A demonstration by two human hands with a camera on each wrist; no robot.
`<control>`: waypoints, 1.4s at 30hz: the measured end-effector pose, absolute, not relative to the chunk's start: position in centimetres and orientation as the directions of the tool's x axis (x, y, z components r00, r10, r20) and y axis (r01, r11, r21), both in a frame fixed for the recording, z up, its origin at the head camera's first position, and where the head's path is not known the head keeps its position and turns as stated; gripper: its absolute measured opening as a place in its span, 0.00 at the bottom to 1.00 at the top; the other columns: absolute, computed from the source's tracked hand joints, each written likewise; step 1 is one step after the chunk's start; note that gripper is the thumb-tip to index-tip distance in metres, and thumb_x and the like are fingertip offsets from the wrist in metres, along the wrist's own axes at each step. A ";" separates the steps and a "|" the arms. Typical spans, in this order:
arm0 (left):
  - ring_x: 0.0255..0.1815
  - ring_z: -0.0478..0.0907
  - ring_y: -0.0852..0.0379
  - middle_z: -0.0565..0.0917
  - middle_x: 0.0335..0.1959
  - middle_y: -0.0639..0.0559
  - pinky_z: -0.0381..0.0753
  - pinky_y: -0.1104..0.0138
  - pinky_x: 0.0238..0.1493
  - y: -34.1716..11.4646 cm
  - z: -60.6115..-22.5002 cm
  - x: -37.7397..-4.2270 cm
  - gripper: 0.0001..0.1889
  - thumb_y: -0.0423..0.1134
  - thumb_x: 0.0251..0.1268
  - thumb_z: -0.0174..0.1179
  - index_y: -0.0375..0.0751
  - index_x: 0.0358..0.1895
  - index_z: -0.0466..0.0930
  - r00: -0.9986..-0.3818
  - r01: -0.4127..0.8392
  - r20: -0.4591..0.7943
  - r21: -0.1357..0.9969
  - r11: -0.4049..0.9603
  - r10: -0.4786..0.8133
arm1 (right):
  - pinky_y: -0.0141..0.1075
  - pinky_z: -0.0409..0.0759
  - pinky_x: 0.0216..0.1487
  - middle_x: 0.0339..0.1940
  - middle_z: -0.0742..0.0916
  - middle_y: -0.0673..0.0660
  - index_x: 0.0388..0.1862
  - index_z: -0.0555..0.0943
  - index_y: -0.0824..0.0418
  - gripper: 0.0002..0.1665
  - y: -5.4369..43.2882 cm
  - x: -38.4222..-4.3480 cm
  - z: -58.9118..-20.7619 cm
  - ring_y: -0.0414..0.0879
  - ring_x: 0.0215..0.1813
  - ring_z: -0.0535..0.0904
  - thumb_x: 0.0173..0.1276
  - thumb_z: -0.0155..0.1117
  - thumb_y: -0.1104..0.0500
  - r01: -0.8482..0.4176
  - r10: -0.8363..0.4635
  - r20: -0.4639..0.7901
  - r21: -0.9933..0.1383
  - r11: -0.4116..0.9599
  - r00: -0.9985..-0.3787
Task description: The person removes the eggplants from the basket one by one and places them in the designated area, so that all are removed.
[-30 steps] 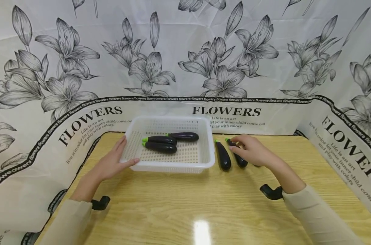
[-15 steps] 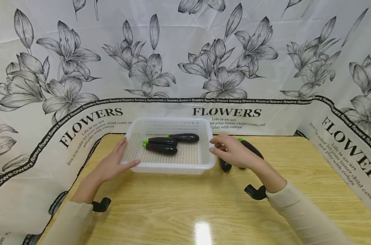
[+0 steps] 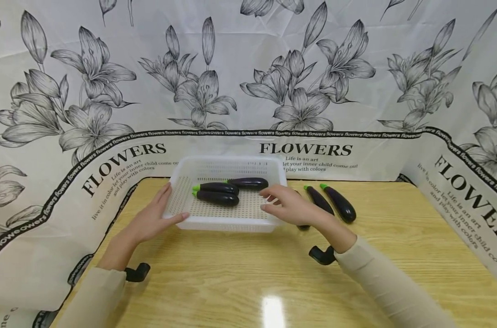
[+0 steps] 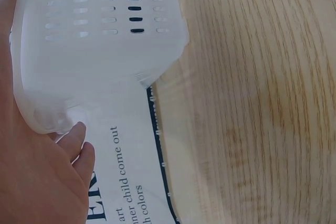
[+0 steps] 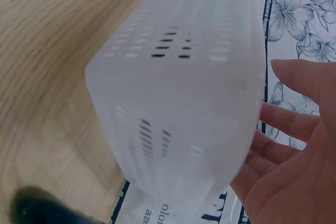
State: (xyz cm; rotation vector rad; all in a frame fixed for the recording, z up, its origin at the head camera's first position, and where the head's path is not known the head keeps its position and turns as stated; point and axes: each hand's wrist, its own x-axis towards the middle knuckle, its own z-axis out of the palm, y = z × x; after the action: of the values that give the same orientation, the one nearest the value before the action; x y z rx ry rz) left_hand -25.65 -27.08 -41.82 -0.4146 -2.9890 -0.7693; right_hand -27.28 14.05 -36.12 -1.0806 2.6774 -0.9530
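A white perforated plastic basket point(image 3: 228, 223) stands on the table. Three dark eggplants lie in it: a front eggplant point(image 3: 217, 198), a middle eggplant point(image 3: 219, 187) and a back eggplant point(image 3: 250, 183). My left hand point(image 3: 151, 217) grips the basket's left end, thumb on the front rim; the left wrist view shows fingertips beneath the rim. My right hand point(image 3: 291, 205) hovers over the basket's right side with bent, parted fingers and nothing between them. Right of the basket lie an outer eggplant point(image 3: 340, 205), another eggplant point(image 3: 320, 200) and an eggplant point(image 3: 303, 227) mostly covered by my right hand.
The wood-grain table point(image 3: 215, 278) extends in front of the basket. Behind it and along both sides hangs a white flower-printed cloth point(image 3: 215, 105). Dark curved pieces, one a black wrist piece point(image 3: 322, 255), stick out at both cuffs.
My right hand has moved left from above the loose eggplants to over the basket's right side, uncovering the outer two. My left hand and the basket stay in place.
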 end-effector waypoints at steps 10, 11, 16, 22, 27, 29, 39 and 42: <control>0.79 0.50 0.27 0.37 0.85 0.40 0.59 0.32 0.71 -27.2 -41.7 -25.7 0.58 0.71 0.69 0.54 0.39 0.84 0.33 -0.961 0.272 0.097 0.474 0.838 0.258 | 0.52 0.81 0.60 0.62 0.82 0.67 0.67 0.75 0.69 0.26 10.2 -28.4 -36.6 0.60 0.59 0.80 0.77 0.62 0.56 -0.661 -0.702 0.151 -0.516 0.544 -0.696; 0.79 0.50 0.27 0.37 0.85 0.40 0.59 0.32 0.71 -27.2 -41.7 -25.7 0.58 0.71 0.68 0.54 0.39 0.84 0.33 -0.962 0.271 0.095 0.474 0.838 0.257 | 0.51 0.80 0.60 0.61 0.82 0.66 0.67 0.75 0.69 0.26 9.8 -28.5 -36.7 0.59 0.59 0.80 0.76 0.62 0.56 -0.666 -0.704 0.149 -0.503 0.551 -0.695; 0.79 0.50 0.27 0.37 0.85 0.40 0.59 0.32 0.71 -27.1 -41.8 -25.7 0.58 0.72 0.68 0.54 0.39 0.84 0.33 -0.963 0.266 0.092 0.473 0.840 0.253 | 0.49 0.78 0.64 0.62 0.82 0.65 0.68 0.76 0.68 0.28 7.7 -29.4 -37.3 0.59 0.63 0.79 0.74 0.66 0.56 -0.671 -0.714 0.117 -0.476 0.569 -0.690; 0.80 0.50 0.27 0.37 0.85 0.41 0.59 0.32 0.71 -27.1 -41.8 -25.7 0.58 0.72 0.68 0.54 0.38 0.84 0.34 -0.962 0.272 0.099 0.469 0.840 0.256 | 0.50 0.76 0.66 0.66 0.79 0.65 0.72 0.73 0.67 0.33 5.5 -30.2 -37.9 0.60 0.67 0.76 0.72 0.68 0.56 -0.639 -0.708 0.051 -0.480 0.601 -0.705; 0.79 0.50 0.27 0.36 0.85 0.40 0.59 0.32 0.71 -27.2 -41.7 -25.6 0.58 0.72 0.69 0.54 0.38 0.84 0.34 -0.962 0.268 0.090 0.467 0.843 0.256 | 0.50 0.76 0.68 0.70 0.76 0.63 0.74 0.71 0.65 0.34 4.0 -30.6 -38.3 0.58 0.70 0.74 0.74 0.67 0.54 -0.613 -0.696 -0.005 -0.470 0.635 -0.718; 0.79 0.50 0.26 0.36 0.85 0.40 0.59 0.31 0.71 -27.2 -41.6 -25.6 0.58 0.72 0.69 0.54 0.38 0.84 0.34 -0.963 0.265 0.089 0.466 0.844 0.254 | 0.49 0.74 0.70 0.72 0.75 0.63 0.74 0.71 0.65 0.34 3.3 -30.9 -38.4 0.57 0.71 0.72 0.74 0.66 0.55 -0.613 -0.698 -0.020 -0.459 0.643 -0.716; 0.80 0.49 0.28 0.36 0.85 0.41 0.59 0.32 0.72 -27.1 -41.7 -25.6 0.58 0.71 0.69 0.53 0.37 0.84 0.34 -0.962 0.269 0.091 0.468 0.842 0.256 | 0.48 0.66 0.77 0.77 0.72 0.62 0.77 0.68 0.65 0.34 0.7 -31.9 -38.7 0.56 0.77 0.66 0.77 0.62 0.53 -0.599 -0.680 -0.132 -0.375 0.708 -0.721; 0.80 0.49 0.27 0.36 0.85 0.41 0.59 0.32 0.71 -27.1 -41.7 -25.6 0.58 0.71 0.69 0.54 0.38 0.84 0.34 -0.963 0.267 0.089 0.471 0.841 0.255 | 0.47 0.66 0.77 0.77 0.72 0.61 0.78 0.67 0.64 0.36 0.4 -32.2 -38.8 0.56 0.78 0.66 0.77 0.63 0.52 -0.593 -0.667 -0.147 -0.348 0.726 -0.731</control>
State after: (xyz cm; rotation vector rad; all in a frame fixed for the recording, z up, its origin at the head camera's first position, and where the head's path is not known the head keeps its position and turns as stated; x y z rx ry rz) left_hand -25.58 -27.08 -41.70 -0.4244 -2.9922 -0.7701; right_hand -32.15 0.39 -38.76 -0.9935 2.6687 -0.4066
